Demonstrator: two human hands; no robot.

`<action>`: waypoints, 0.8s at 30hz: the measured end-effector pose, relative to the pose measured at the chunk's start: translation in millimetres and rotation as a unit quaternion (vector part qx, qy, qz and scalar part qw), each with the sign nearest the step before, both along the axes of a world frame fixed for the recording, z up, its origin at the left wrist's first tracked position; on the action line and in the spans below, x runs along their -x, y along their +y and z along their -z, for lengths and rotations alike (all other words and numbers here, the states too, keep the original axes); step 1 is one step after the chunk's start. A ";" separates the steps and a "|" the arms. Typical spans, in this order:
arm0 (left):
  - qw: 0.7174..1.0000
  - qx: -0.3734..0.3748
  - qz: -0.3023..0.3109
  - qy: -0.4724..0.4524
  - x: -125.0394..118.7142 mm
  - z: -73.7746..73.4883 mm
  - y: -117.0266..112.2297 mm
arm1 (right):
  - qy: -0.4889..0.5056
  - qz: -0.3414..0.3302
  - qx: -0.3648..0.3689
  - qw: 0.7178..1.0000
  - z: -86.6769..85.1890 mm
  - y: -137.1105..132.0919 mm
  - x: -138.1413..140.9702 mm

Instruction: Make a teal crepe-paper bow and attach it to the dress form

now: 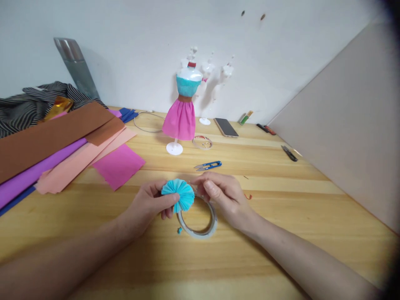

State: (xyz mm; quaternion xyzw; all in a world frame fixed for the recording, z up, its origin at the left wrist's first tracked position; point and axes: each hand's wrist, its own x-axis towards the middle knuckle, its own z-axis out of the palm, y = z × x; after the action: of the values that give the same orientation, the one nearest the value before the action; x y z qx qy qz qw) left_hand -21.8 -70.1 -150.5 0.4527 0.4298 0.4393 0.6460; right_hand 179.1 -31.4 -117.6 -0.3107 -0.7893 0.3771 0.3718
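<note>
A pleated light-blue paper rosette (184,195) is held in my left hand (156,200), the thumb pressed over its middle and the fingers behind it. My right hand (220,195) is just right of the rosette, thumb and fingers brought together in a pinch. Whatever that pinch holds, if anything, is too small to make out. Below both hands a roll of tape (213,225) lies flat on the wooden table, partly covered by the rosette. A tiny blue scrap (179,230) rests at the roll's left side. Blue thread snips (209,166) lie beyond my hands.
A small dress form (184,104) in a blue top and pink skirt stands at the back. Paper sheets (56,137) are piled at left, by a bottle (78,68). A phone (226,127), a clear ring-shaped dish (202,142) and a cutter (289,153) lie toward the right.
</note>
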 end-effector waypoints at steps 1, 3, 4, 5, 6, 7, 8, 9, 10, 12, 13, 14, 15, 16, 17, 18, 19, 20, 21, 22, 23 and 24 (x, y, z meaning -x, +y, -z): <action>1.000 -0.002 0.000 0.000 0.1 0.5 0.1 | -0.003 0.004 -0.004 1.000 -0.9 -0.5 0.4; 1.000 -0.007 0.005 0.008 -0.1 0.0 0.0 | -0.015 0.003 -0.009 1.000 -2.6 -2.2 2.0; 1.000 -0.010 0.007 0.014 -0.5 -0.8 -0.2 | -0.025 -0.002 -0.012 1.000 -3.1 -3.3 3.3; 1.000 -0.012 0.008 0.021 -1.0 -1.9 -0.4 | -0.035 -0.007 -0.016 0.999 -3.3 -4.5 4.7; 0.999 -0.013 0.009 0.028 -1.6 -3.0 -0.7 | -0.044 -0.008 -0.018 0.999 -3.2 -5.6 6.1; 0.999 -0.014 0.010 0.035 -2.3 -4.0 -1.0 | -0.050 -0.004 -0.016 0.999 -2.7 -6.6 7.5; 0.999 -0.014 0.011 0.041 -2.9 -4.9 -1.2 | -0.054 0.001 -0.008 0.999 -2.0 -7.3 8.8; 0.999 -0.014 0.015 0.045 -3.3 -5.6 -1.3 | -0.052 0.008 0.002 0.999 -1.2 -7.9 9.8; 0.999 -0.014 0.019 0.048 -3.6 -6.1 -1.4 | -0.046 0.013 0.015 0.999 -0.4 -8.2 10.5; 0.998 -0.012 0.026 0.051 -3.4 -6.5 -1.7 | -0.028 0.013 0.037 0.999 0.9 -8.3 11.2; 0.998 -0.012 0.028 0.052 -3.0 -6.6 -1.9 | -0.017 0.012 0.044 0.999 1.3 -8.3 11.4; 0.998 -0.015 0.030 0.053 -2.3 -6.5 -2.1 | -0.007 0.013 0.047 0.999 1.6 -8.3 11.5; 0.998 -0.019 0.033 0.054 -1.6 -6.4 -2.4 | 0.003 0.018 0.048 0.999 1.9 -8.2 11.7; 0.998 -0.025 0.037 0.052 -1.0 -6.2 -2.6 | 0.013 0.024 0.049 0.998 2.2 -8.2 12.1; 0.998 -0.032 0.039 0.050 -0.5 -6.0 -2.8 | 0.024 0.031 0.053 0.998 2.5 -8.2 12.5; 0.997 -0.039 0.041 0.047 -0.3 -5.8 -2.9 | 0.035 0.037 0.060 0.997 2.9 -8.3 13.0; 0.997 -0.045 0.042 0.044 -0.4 -5.6 -2.8 | 0.047 0.042 0.069 0.996 3.3 -8.5 13.6; 0.997 -0.048 0.041 0.041 -0.9 -5.3 -2.6 | 0.058 0.047 0.078 0.994 3.7 -8.9 14.1; 0.997 -0.049 0.040 0.040 -1.6 -5.0 -2.1 | 0.069 0.050 0.085 0.993 4.1 -9.4 14.6; 0.997 -0.049 0.040 0.040 -2.5 -4.7 -1.4 | 0.077 0.054 0.086 0.992 4.5 -9.9 15.0; 0.997 -0.050 0.042 0.039 -3.5 -4.4 -0.6 | 0.083 0.058 0.083 0.991 4.9 -10.5 15.3; 0.997 -0.052 0.047 0.036 -4.5 -4.1 0.3 | 0.085 0.061 0.078 0.991 5.3 -11.2 15.4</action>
State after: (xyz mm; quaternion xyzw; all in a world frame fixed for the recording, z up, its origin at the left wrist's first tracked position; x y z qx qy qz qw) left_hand -17.3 -69.8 -146.4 0.5211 0.4074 0.4136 0.6256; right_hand 163.6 -42.5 -122.8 -0.3532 -0.7028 0.4387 0.4345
